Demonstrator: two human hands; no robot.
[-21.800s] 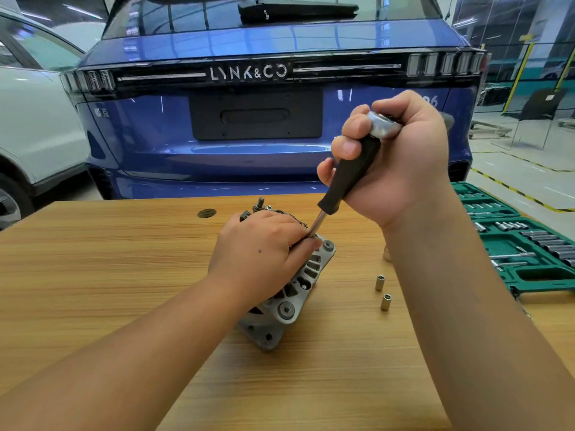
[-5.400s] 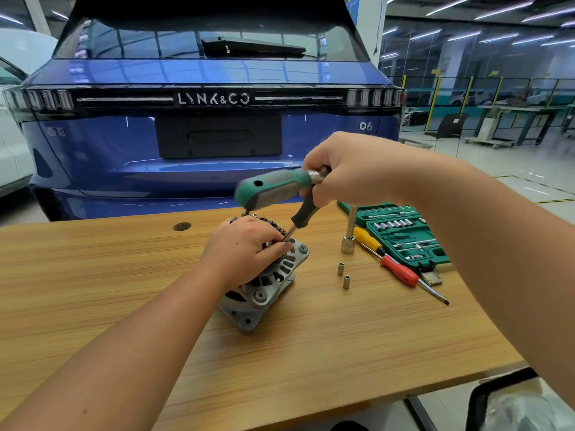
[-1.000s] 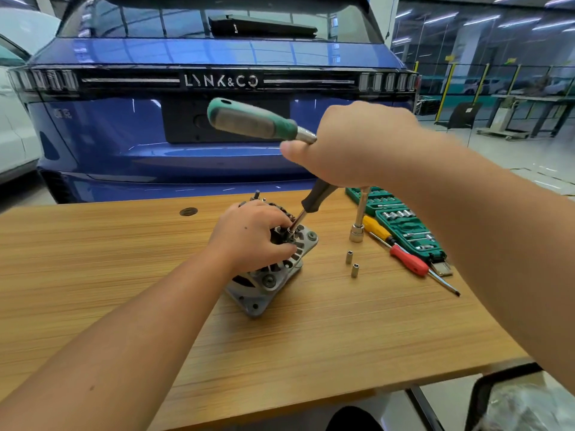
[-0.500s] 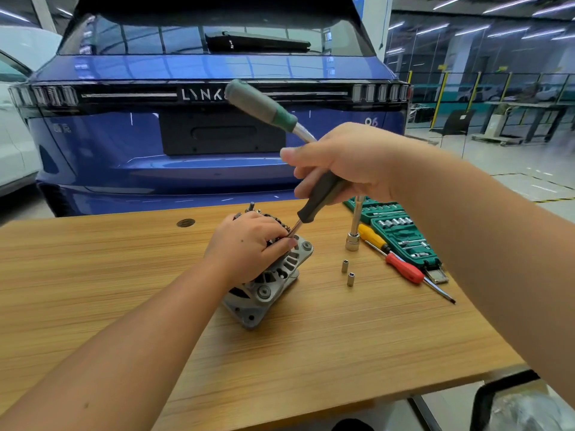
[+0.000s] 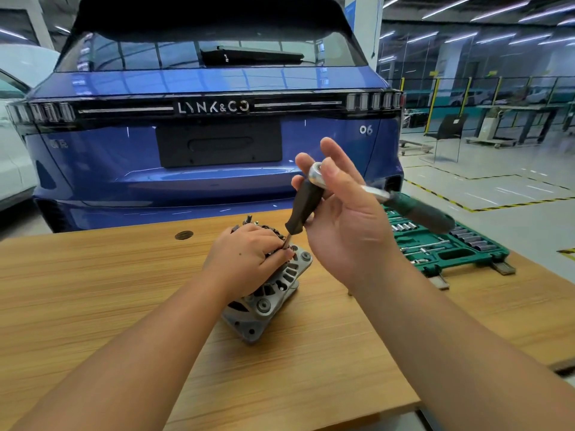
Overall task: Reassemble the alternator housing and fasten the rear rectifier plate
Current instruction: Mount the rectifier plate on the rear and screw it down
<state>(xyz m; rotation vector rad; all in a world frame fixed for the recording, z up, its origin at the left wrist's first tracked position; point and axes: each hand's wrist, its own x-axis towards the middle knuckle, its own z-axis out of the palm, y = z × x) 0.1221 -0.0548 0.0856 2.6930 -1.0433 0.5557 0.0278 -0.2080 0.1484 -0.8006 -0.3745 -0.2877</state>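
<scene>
1. On the left I see my left hand [image 5: 249, 253] lying on top of the grey cast-metal alternator [image 5: 267, 293], which rests tilted on the light wooden table [image 5: 93, 290] near the middle. The fingers curl over the upper rear part and hold it down; the tips sit just beside the point where the tool shaft enters. This hand is in the same place as half a second ago.

2. In the middle, the black-handled driver with a silver ratchet head [image 5: 306, 200] stands with its thin shaft down in the rear of the alternator, as before. The green ratchet handle [image 5: 417, 209] now points to the right, over the green socket case [image 5: 451, 247]; half a second ago it pointed up and to the left. I judge that one swing of the ratchet is done, so the fastener of the rear plate has been turned further.

3. My right hand [image 5: 345, 219] has changed most: it was closed around the tool, and now the palm faces me with the fingers spread loosely, only touching the ratchet head. I think it is taking a new hold for the next swing.

4. How tight the fastener is I cannot tell; the left hand hides it.
</scene>
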